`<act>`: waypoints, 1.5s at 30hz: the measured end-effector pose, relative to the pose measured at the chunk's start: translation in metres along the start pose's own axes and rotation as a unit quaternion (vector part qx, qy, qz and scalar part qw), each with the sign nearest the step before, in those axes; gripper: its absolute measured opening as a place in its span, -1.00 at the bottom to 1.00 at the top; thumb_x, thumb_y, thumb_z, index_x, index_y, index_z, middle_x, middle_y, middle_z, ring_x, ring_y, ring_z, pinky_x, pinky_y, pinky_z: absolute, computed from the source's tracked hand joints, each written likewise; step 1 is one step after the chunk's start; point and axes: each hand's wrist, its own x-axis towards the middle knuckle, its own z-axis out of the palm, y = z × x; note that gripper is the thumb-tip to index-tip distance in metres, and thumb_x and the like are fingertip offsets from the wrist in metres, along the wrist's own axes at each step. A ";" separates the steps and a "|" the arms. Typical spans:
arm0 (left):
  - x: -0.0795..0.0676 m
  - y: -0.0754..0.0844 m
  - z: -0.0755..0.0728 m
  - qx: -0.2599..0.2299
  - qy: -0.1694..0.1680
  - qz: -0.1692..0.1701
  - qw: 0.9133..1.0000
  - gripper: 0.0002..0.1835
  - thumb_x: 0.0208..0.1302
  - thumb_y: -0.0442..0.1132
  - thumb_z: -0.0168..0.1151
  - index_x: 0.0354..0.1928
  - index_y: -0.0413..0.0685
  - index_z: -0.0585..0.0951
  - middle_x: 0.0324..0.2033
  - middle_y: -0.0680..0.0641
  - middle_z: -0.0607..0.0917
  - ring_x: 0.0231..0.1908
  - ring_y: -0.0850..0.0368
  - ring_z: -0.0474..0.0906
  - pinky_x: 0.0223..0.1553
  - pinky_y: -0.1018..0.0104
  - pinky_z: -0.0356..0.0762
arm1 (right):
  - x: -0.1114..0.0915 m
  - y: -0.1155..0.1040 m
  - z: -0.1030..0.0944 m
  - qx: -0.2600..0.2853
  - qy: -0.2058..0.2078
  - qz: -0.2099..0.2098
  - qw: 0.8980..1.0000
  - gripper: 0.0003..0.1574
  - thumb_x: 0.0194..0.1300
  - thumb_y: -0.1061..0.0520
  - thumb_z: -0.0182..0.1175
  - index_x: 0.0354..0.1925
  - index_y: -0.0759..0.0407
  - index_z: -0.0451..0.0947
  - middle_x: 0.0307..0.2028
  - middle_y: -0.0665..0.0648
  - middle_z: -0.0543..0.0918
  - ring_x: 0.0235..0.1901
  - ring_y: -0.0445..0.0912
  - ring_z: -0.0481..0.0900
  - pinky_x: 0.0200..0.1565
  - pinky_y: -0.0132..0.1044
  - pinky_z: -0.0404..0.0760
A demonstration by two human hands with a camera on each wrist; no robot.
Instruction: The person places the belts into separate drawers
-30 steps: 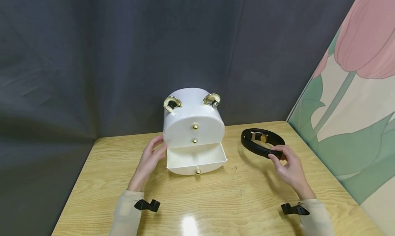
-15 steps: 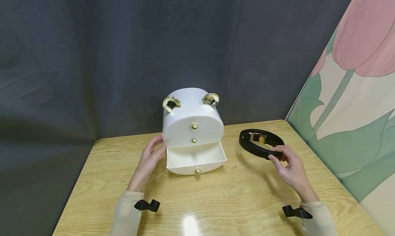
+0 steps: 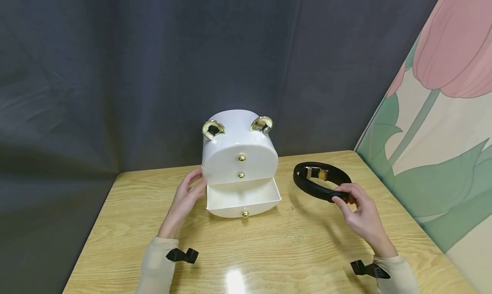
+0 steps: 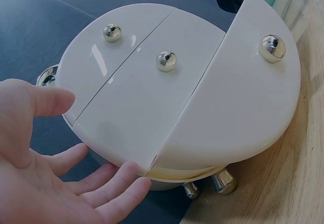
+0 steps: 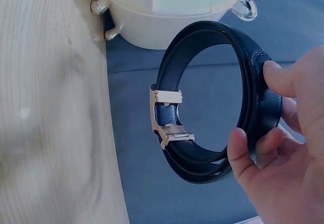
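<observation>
A white rounded drawer box (image 3: 240,161) with gold ear-like rings stands at the table's back, its bottom drawer (image 3: 244,193) pulled out and bare inside. Against the box's left side rests my left hand (image 3: 186,198), fingers extended; in the left wrist view the fingertips lie along the box's edge near the pulled-out drawer. My right hand (image 3: 361,213) pinches a coiled black belt (image 5: 202,102) between thumb and fingers, to the right of the box and above the table. The belt's metal buckle (image 5: 169,118) faces away from that hand.
The wooden table (image 3: 300,260) reaches a dark curtain (image 3: 161,80) behind the box. A wall with a tulip picture (image 3: 442,157) borders the right side. Short gold feet (image 4: 224,181) hold up the box. Each wrist wears a black strap (image 3: 182,255).
My right hand and the belt have shifted slightly left and down. The left hand stays at the box's side, and the drawer remains out.
</observation>
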 end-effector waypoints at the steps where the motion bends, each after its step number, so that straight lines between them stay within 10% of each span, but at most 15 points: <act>1: 0.000 0.000 -0.001 0.001 -0.001 0.001 1.000 -0.35 0.67 -0.11 0.10 0.65 -0.04 0.19 0.58 -0.21 0.31 0.47 -0.26 0.41 0.47 -0.27 0.41 | 0.000 -0.001 0.000 0.004 -0.001 -0.001 1.000 -0.51 0.07 0.64 0.43 -0.09 0.26 0.70 -0.16 -0.03 0.61 -0.36 -0.21 0.35 -0.31 -0.51 0.34; 45: -0.001 0.002 0.000 -0.002 -0.001 -0.001 1.000 -0.35 0.67 -0.10 0.10 0.65 -0.04 0.20 0.59 -0.21 0.31 0.51 -0.26 0.37 0.48 -0.27 0.39 | 0.001 -0.056 0.009 0.069 -0.060 -0.058 0.994 -0.45 0.01 0.67 0.41 -0.11 0.21 0.69 -0.11 0.06 0.69 -0.31 -0.21 0.39 -0.29 -0.45 0.36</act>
